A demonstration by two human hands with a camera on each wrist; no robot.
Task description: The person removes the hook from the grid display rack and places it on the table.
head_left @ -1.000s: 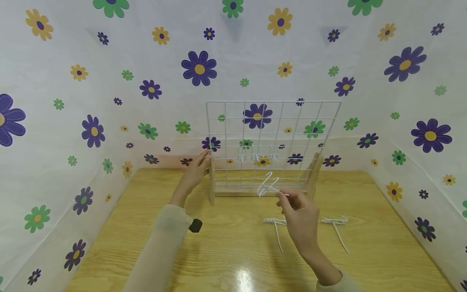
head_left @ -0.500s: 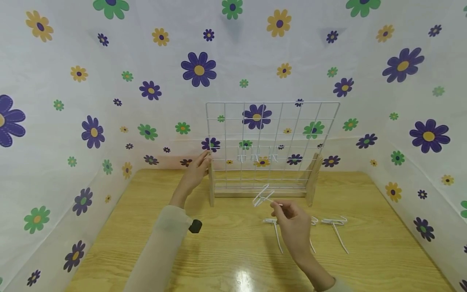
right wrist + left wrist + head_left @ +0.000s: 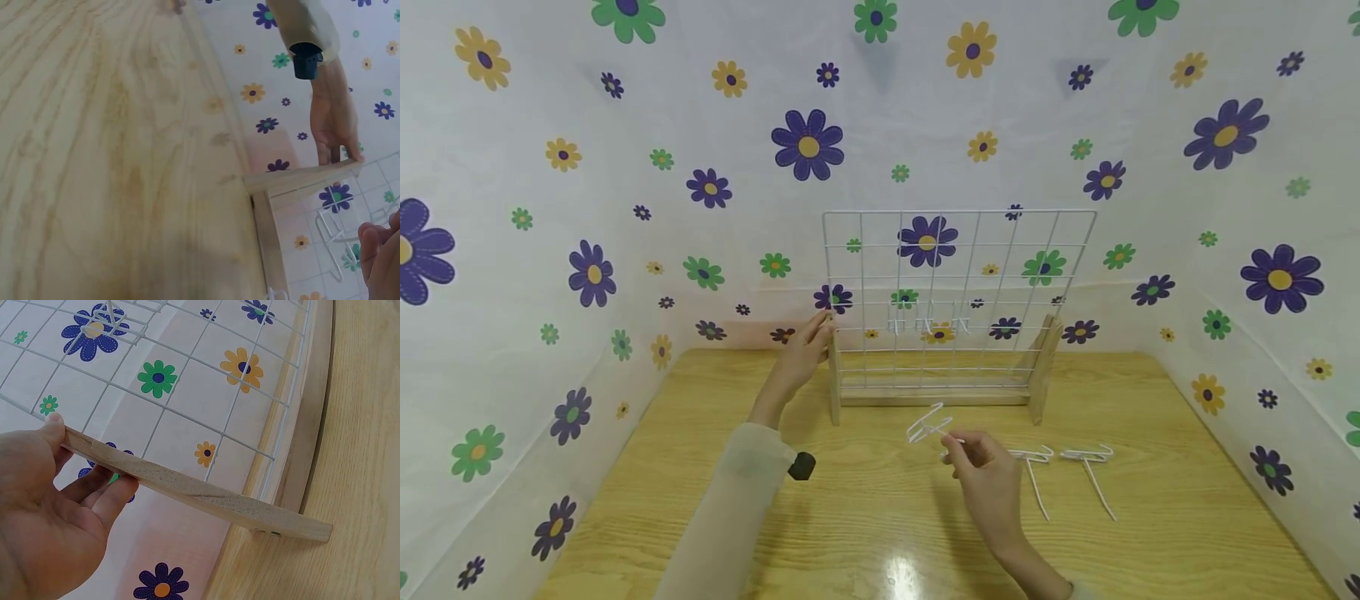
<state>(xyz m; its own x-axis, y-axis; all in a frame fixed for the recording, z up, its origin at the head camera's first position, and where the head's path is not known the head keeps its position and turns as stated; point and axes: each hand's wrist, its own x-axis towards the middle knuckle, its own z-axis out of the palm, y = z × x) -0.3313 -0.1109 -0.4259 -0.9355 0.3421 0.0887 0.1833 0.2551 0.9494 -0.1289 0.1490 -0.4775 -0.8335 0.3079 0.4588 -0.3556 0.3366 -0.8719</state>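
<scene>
While we look from the head view, our left hand (image 3: 801, 354) rests against the top of the left wooden upright (image 3: 834, 379) of the wire grid rack (image 3: 958, 292), thumb on one face and nearly straight fingers on the other. On the rack hang a few white hooks (image 3: 928, 325), clipped to a middle wire. Further right, our right hand (image 3: 981, 471) pinches a white wire hook (image 3: 928, 425) between thumb and curled fingers, lifted just above the wooden surface (image 3: 700, 517) in front of the rack. Right of that hand two more white hooks (image 3: 1067, 467) lie flat on the surface. Our left wrist view shows the upright (image 3: 194, 490) lying between thumb and fingers, which the head view leaves small. Our right wrist view shows only that hand's fingertips (image 3: 378, 250) at the frame edge, and the dark wrist device (image 3: 306, 60) on the left arm.
</scene>
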